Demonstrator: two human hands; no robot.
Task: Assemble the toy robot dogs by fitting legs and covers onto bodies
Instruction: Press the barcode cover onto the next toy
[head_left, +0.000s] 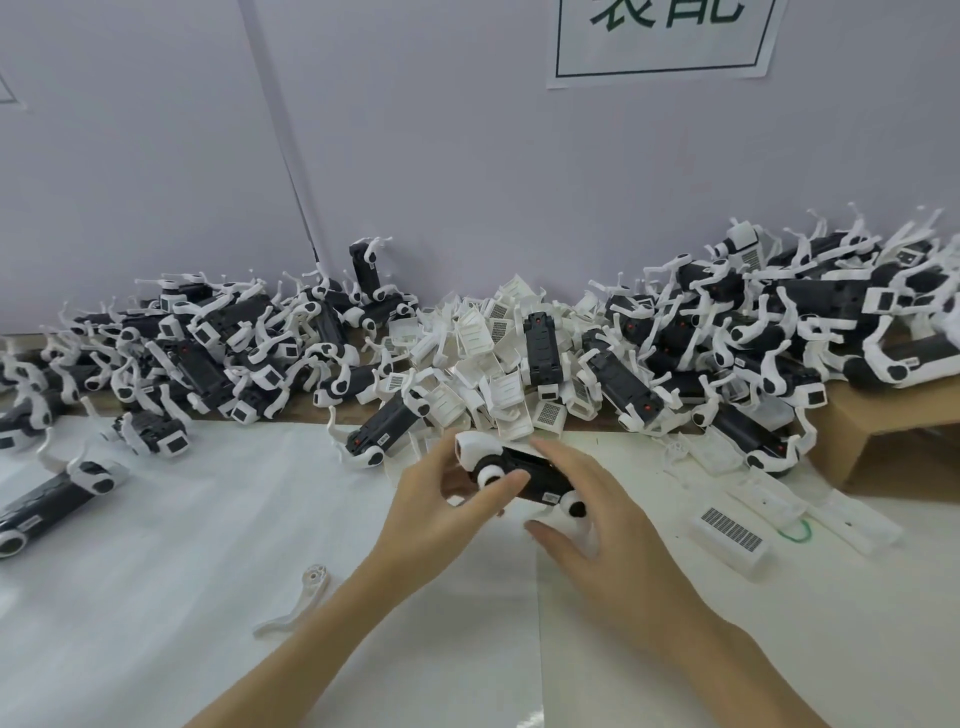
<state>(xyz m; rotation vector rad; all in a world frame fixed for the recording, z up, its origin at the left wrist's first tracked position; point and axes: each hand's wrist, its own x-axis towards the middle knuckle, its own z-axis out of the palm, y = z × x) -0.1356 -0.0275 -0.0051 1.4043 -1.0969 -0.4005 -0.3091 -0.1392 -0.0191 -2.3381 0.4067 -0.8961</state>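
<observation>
Both hands meet at the middle of the desk, working on one toy dog body, black with a white head end and white round joints. The left hand has its grip curled round the head end, the thumb lying along the near side by the front joint. The right hand lies over the tail end with fingers fairly straight and spread; its thumb points left under the body. Whether it holds a loose part against the body I cannot tell, since the palm hides that side. No legs show on this body, so it looks early in its own assembly.

Across the far side of the desk the work is well on. A heap of dogs with white legs fitted lies at the far left, and a bigger heap lies at the far right, partly on a cardboard box. Between them sits a pile of white covers, still many, which suggests plenty of bodies remain to be closed.

Near left, one loose white leg lies alone on the desk. At the left edge a part-built dog lies on its side. To the right of the hands a cover with a grille and other white shells wait beside a green rubber band.

My judgement: many units are done, and this one has its legs and cover left.
</observation>
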